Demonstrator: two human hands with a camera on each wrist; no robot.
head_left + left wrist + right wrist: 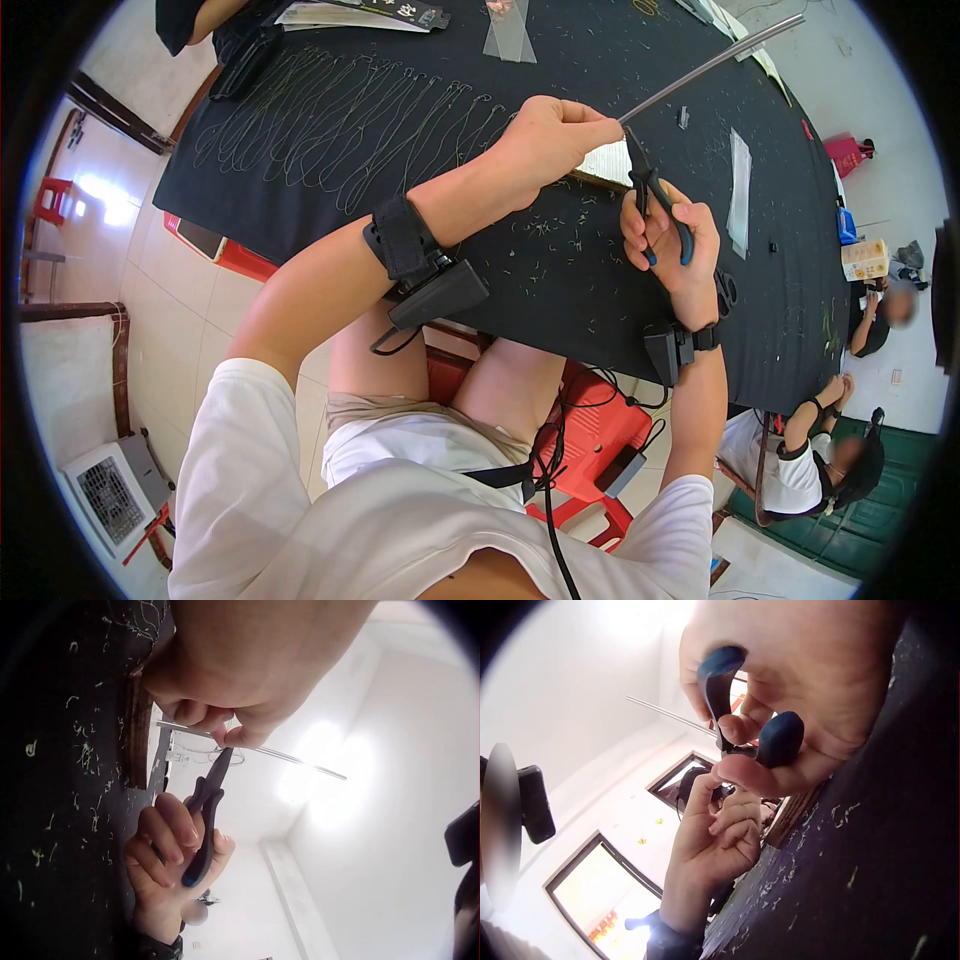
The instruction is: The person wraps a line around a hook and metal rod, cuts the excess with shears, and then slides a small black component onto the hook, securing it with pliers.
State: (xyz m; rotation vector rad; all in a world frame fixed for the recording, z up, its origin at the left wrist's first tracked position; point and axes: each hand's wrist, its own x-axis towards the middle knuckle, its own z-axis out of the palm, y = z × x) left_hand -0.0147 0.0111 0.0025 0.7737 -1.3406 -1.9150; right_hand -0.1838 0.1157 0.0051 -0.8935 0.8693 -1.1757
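Note:
Thumb and fingers of my left hand (555,140) pinch together above the table, right at the jaws of the pliers. A thin line (238,759) shows by those fingertips in the left wrist view; I cannot tell exactly what lies in the pinch. My right hand (675,240) grips the dark pliers with blue-tipped handles (655,190), their nose pointing at the left fingertips. A slim metal rod (720,65) slants up past the left fingers and overlaps them. Below the hands sits a wooden block with a white ribbed top (607,163).
Many thin looped lines (340,120) lie in a row on the black-covered table (480,285). Pale clippings are scattered about. A clear plastic strip (740,190) and dark scissors (726,292) lie at the right. A red stool (595,430) stands below; other people sit around the table.

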